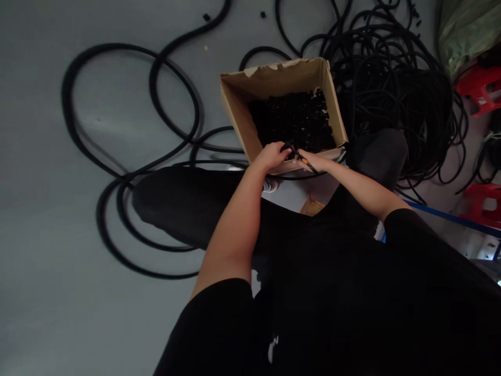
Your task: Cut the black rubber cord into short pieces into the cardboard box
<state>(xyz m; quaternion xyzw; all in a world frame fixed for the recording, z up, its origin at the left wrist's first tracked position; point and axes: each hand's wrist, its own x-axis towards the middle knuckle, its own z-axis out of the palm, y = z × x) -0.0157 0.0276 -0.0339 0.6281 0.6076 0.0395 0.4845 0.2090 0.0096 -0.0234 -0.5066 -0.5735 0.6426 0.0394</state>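
My left hand [273, 155] is closed with its fingertips pinching a black rubber strip at the near rim of a cardboard box [237, 117]. Just to its right, my right hand [313, 160] is wrapped round a hand tool with orange and black handles [304, 161], which looks like cutters. Both hands meet over the box's near edge, and the tool's dark head is hard to make out against the black pieces. Inside the box lies a heap of small black cut pieces [293, 117].
Long black tubing [129, 47] loops over the grey floor on the left. A large tangled pile of it [391, 89] lies right of the box. Red stools [479, 89] and a green sack [465, 31] stand at the far right. My knees flank the box.
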